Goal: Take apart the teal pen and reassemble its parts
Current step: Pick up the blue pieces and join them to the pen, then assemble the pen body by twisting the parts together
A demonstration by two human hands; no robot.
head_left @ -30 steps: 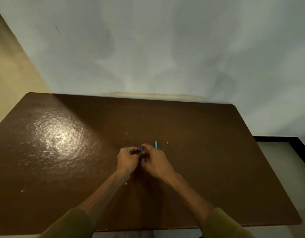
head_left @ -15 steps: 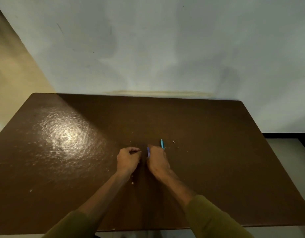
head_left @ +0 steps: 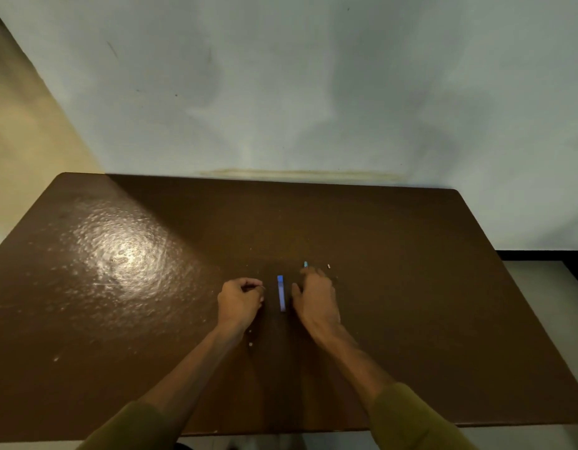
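Brown counter [head_left: 411,287] is stretching to a pale wall. A blue pen piece [head_left: 281,293] is lying flat between the hands. The left hand [head_left: 239,302] is curling closed, its contents hidden. The right hand [head_left: 315,302] is resting loosely spread, covering most of a teal piece [head_left: 305,264]; a tiny pale bit [head_left: 329,266] is lying nearby.

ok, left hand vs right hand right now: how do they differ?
The left hand is curled into a loose fist, pinching something too small to identify; the right hand is spread, palm down. The left hand sits left of the blue pen piece; the right hand sits to its right, fingertips near the teal piece. Both are low over the table, and neither touches the blue piece.
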